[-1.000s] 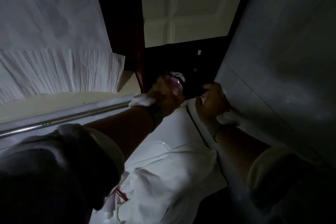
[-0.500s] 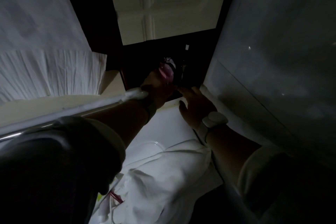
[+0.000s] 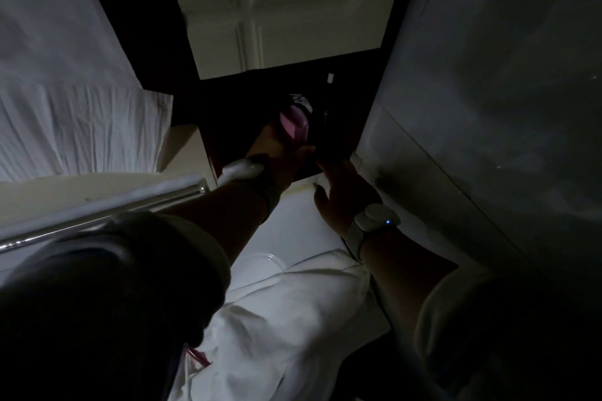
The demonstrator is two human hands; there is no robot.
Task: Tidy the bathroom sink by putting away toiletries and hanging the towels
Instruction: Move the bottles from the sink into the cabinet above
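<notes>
Reaching up into a dark recess at about twelve o'clock from the sink, the person's left hand [image 3: 277, 150] curls its fingers round a pink bottle [image 3: 294, 124], whose pale cap end points further into the shadow; what lies behind the bottle is too dim to make out. A pale band sits on that wrist. At about three o'clock from the left hand and close beside it, the right hand [image 3: 342, 192] hangs with its fingers loosely extended and holding nothing, fingertips at the dark lower edge of the recess; whether they touch that edge cannot be told. A white wrist device [image 3: 374, 216] with a small blue light is strapped just below it. Directly above the recess, at twelve o'clock, stands a cream panelled cabinet door [image 3: 277, 6]. Under both forearms, at six o'clock, a crumpled white towel [image 3: 293, 319] lies over the white sink [image 3: 286, 221], part of the basin rim showing beside it. A chrome rail [image 3: 107, 215] runs out toward nine o'clock, and above it at ten o'clock hangs a white pleated curtain [image 3: 75, 120]. A grey wall [image 3: 488, 107] fills the side from one to four o'clock.
</notes>
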